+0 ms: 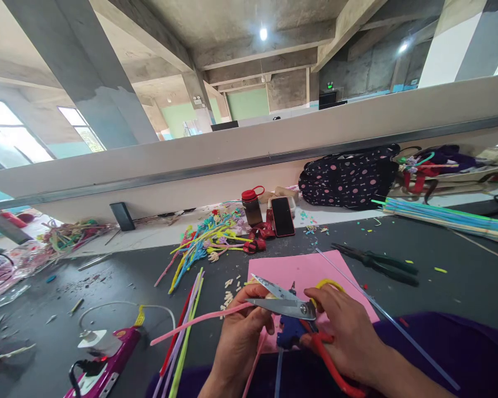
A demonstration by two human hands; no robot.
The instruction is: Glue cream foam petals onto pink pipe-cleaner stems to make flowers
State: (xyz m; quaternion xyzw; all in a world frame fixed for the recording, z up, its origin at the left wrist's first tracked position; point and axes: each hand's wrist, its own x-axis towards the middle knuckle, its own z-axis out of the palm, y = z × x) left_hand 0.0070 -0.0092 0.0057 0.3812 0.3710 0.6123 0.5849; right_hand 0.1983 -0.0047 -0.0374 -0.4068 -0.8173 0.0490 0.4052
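Note:
My left hand (244, 326) pinches a fuzzy pink pipe cleaner (203, 319), whose free end sticks out to the left. Another pink strand (255, 365) hangs below that hand. In my right hand (344, 326) is a pair of scissors (288, 307) with yellow and red handles; its blades are parted and lie close to the left fingers and the pipe cleaner. Whether the blades touch the pipe cleaner I cannot tell. Beneath the scissors, partly covered, a blue glue gun (289, 331) rests by a pink sheet (299, 268). Small cream pieces (228, 296) lie left of the sheet.
Loose pipe cleaners (187, 331) lie left of my hands, beside a magenta power strip (112, 365). Further back are a coloured pipe cleaner pile (207, 237), a red-lidded bottle (252, 207) and a phone (283, 216). Pliers (377, 262) and a clear stick (398, 326) are at right.

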